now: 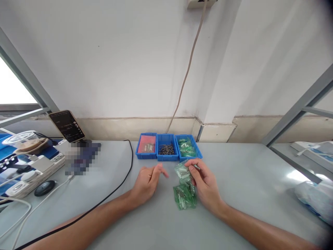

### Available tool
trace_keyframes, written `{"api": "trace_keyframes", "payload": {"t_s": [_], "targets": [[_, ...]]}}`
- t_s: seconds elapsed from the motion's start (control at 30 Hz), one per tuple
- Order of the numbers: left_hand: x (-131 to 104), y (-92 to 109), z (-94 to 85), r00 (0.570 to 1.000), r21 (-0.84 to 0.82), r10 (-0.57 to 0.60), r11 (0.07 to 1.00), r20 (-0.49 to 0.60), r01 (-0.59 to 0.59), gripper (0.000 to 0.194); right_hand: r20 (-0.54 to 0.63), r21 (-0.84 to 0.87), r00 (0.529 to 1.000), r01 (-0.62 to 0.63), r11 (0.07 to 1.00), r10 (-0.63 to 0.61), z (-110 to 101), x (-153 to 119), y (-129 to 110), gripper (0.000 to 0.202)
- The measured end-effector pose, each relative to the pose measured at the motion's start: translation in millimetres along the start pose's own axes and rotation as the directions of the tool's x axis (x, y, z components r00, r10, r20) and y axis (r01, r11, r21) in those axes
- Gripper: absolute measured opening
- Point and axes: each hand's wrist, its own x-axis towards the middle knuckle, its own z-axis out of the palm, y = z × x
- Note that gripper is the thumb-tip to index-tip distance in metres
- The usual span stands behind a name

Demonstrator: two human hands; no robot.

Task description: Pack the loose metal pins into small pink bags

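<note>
green packets [185, 196] of metal parts lie on grey tabletop [249, 180] between left hand [146, 184] and right hand [205, 182], nearer the right. right hand pinches a small green bag [181, 171], thumb to finger. left hand half curled, one finger out; can't tell if it holds anything. black cable [114, 190] crosses left forearm [106, 216]. tabletop stretches right to metal frame [288, 118]. three blue bins [168, 158] near back edge, white wall [117, 69] behind.

And it's crinkly, glossy green plastic bags [185, 203] catching the light, shiny metal pieces [167, 149] gleaming, smooth blue plastic bins [168, 158], a smooth bench [241, 180] with soft sheen, a matt painted wall [117, 69]
</note>
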Motion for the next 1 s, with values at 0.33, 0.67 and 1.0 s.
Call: {"api": "trace_keyframes", "payload": {"t_s": [0.33,0.67,1.0], "targets": [[-0.2,-9.7,-3.0,0.96,0.261,0.269,0.924,0.074,-0.279,0.031,0.007,0.002,1.0,-0.004,1.0,0.004,-0.9,-0.9,3.3,0.024],[-0.3,-10.0,-4.4,0.787,0.341,0.601,0.717,0.14,-0.608,0.03,0.026,0.022,0.999,-0.021,1.0,0.02,-1.5,-1.0,0.7,0.023],[6.9,1.8,-2.4,0.759,0.461,0.641,0.644,0.109,-0.61,0.023,0.055,-0.063,0.998,-0.008,0.998,0.011,-5.0,-2.0,4.0,0.027]]}}
